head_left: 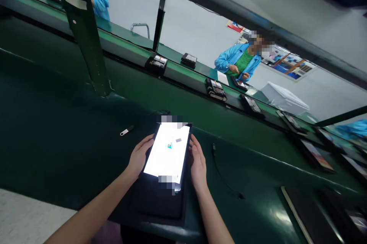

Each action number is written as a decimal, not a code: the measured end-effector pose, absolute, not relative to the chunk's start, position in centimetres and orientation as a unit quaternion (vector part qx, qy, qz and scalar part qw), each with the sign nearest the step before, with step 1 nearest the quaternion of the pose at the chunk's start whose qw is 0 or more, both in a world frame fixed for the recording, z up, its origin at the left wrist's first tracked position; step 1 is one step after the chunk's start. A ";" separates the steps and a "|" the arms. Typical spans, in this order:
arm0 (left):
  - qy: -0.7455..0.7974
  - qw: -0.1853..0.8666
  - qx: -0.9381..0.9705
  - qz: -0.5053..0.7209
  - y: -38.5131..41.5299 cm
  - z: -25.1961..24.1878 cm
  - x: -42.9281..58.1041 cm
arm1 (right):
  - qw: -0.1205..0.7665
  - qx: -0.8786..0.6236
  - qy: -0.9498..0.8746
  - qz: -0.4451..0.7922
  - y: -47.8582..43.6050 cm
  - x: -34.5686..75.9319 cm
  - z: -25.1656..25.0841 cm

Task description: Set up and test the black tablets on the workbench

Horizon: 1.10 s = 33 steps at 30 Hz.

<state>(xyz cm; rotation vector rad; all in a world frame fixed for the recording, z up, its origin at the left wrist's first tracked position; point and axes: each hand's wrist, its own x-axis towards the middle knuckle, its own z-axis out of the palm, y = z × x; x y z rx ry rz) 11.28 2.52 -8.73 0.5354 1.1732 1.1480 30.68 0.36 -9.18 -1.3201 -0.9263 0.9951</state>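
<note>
A tablet point(166, 160) with a brightly lit white screen stands tilted in front of me, a small coloured icon near its middle. My left hand point(140, 156) grips its left edge, with the fingers curled round the side and partly hidden behind. Along the right edge, my right hand point(198, 161) holds it with bent fingers. Below the screen, a flat black case or cover point(160, 204) lies on the green table point(94, 160). Left of the tablet is a small USB stick point(126, 131). A thin black cable point(220, 171) with a plug end lies right of my right hand.
A raised green conveyor point(183, 74) runs across behind the table, carrying several black trays point(216, 90) with devices. A green post point(86, 45) rises at left. More black devices point(309, 213) lie at right. Co-workers in blue jackets point(235, 58) sit beyond the conveyor.
</note>
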 end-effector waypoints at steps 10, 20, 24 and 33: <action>0.461 0.714 0.235 0.471 2.0 -7.5 11.0 | 0.599 -0.556 -0.390 0.424 0.5 30.4 -8.2; 0.495 0.683 0.246 0.478 2.3 -8.4 11.0 | 0.616 -0.544 -0.373 0.430 0.0 30.6 -9.3; 0.498 0.678 0.252 0.478 2.4 -9.0 10.8 | 0.618 -0.541 -0.372 0.432 0.2 30.6 -9.2; 0.493 0.682 0.253 0.476 2.3 -9.1 10.8 | 0.613 -0.548 -0.374 0.430 0.2 30.6 -9.3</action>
